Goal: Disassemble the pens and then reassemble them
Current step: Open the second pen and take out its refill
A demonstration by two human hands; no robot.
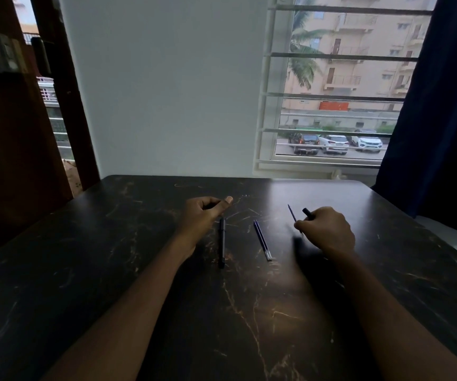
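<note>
A black pen barrel lies lengthwise on the dark table, just right of my left hand. That hand hovers with thumb pressed to curled fingers; a small dark piece may sit in the pinch, but I cannot tell. Two thin blue refills lie side by side in the middle. My right hand is shut on a thin refill that sticks up and away, and on a black pen part poking out above the knuckles.
The table's far edge meets a white wall. A barred window is at the back right, with a dark blue curtain hanging by the table's right corner. A brown wooden door frame stands at the left.
</note>
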